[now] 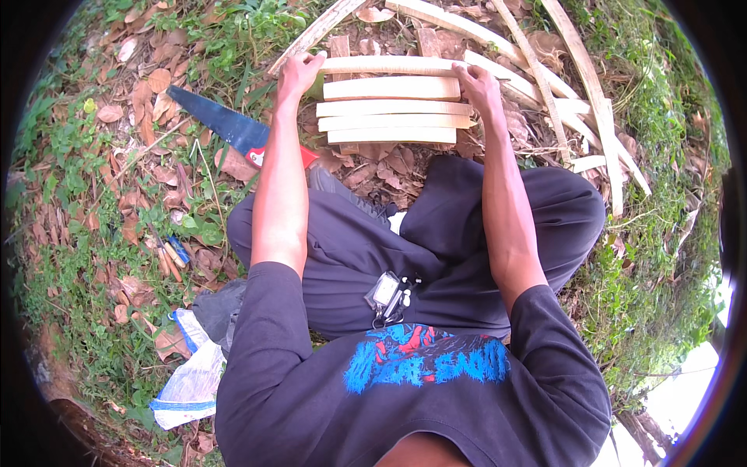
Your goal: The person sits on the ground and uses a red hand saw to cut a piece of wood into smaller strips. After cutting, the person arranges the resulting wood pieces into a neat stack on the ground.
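My left hand (299, 71) pinches the left end of a pale wooden slat (389, 65), and my right hand (476, 82) grips its right end. This slat lies crosswise at the far side of a row of similar short slats (393, 109). The row rests side by side over two darker wooden strips (340, 47), which stick out beyond the far slat. Narrow gaps show between some of the slats. Left of my left forearm lies a handsaw (222, 121) with a dark blade and a red and white handle, partly hidden by that arm.
Several long wooden strips (537, 70) lie crossed on the ground at the far right. A white and blue plastic bag (191, 377) lies by my left side, near small hand tools (173, 255). Dry leaves and green plants cover the ground. A small device with cables (387, 292) sits on my lap.
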`<state>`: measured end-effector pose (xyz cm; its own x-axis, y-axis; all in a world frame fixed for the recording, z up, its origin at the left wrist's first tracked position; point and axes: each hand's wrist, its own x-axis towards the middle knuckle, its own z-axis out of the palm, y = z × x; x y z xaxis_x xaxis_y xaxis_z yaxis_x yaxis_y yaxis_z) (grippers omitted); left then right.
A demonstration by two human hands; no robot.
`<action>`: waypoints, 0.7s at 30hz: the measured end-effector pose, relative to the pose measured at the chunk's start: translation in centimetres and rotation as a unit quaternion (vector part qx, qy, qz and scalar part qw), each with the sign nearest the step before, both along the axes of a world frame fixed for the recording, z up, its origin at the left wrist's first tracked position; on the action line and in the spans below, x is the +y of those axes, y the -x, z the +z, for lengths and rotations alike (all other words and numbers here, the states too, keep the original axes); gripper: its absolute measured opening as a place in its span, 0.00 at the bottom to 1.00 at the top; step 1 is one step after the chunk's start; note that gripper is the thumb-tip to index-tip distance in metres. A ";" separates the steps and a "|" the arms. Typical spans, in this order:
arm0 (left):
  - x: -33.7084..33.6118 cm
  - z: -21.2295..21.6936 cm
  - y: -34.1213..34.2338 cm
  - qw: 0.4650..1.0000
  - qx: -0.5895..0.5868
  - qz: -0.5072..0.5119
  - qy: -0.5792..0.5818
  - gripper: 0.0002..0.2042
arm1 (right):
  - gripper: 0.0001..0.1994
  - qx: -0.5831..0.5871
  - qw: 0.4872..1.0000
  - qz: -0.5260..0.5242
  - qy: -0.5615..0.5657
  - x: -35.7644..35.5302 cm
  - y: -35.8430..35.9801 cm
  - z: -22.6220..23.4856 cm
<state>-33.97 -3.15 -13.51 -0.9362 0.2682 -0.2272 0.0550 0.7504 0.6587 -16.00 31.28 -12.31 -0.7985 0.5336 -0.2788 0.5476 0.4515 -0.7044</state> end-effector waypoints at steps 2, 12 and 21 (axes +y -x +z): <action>-0.2 -0.6 0.0 0.999 0.031 0.006 -0.022 0.23 | 0.28 0.019 1.000 -0.012 -0.008 -0.1 0.0 -0.2; -0.5 -2.2 0.1 0.998 0.034 0.012 -0.043 0.23 | 0.26 0.015 0.998 -0.041 0.047 0.0 -0.2 -0.4; -0.6 -1.2 0.1 1.000 0.006 -0.014 0.000 0.21 | 0.25 -0.001 0.995 -0.032 0.099 0.6 -0.4 -0.3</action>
